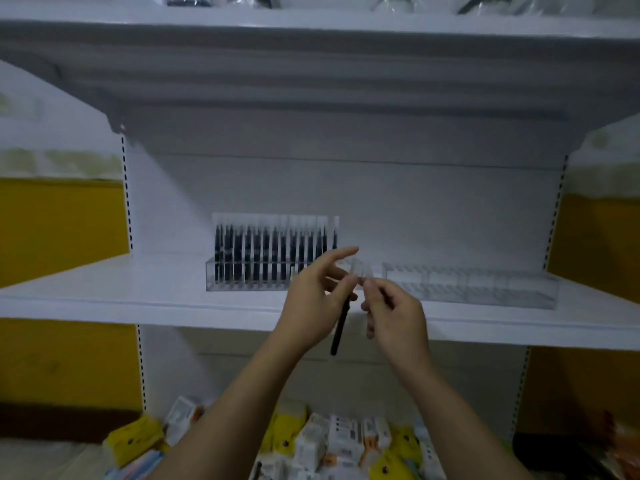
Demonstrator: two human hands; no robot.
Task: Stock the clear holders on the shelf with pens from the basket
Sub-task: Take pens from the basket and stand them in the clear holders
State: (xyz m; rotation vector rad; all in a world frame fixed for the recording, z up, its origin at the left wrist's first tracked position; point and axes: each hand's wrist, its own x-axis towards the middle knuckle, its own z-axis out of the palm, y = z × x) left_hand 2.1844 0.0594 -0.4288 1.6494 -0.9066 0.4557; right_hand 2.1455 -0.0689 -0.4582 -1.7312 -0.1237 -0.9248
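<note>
My left hand [317,299] pinches a black pen [339,327] with a clear cap, held tilted in front of the white shelf [138,289], its dark end hanging below the shelf edge. My right hand [394,313] pinches the pen's clear cap end, fingertips meeting the left hand's. Behind my hands a clear holder [249,280] stands nearly full of upright black pens with clear caps. To its right a second clear holder [485,285] has no pens in it. The basket is not in view.
Below the shelf lie several yellow and white small boxes [332,441]. An upper shelf [311,64] overhangs the work area. Yellow walls flank the shelf unit on both sides.
</note>
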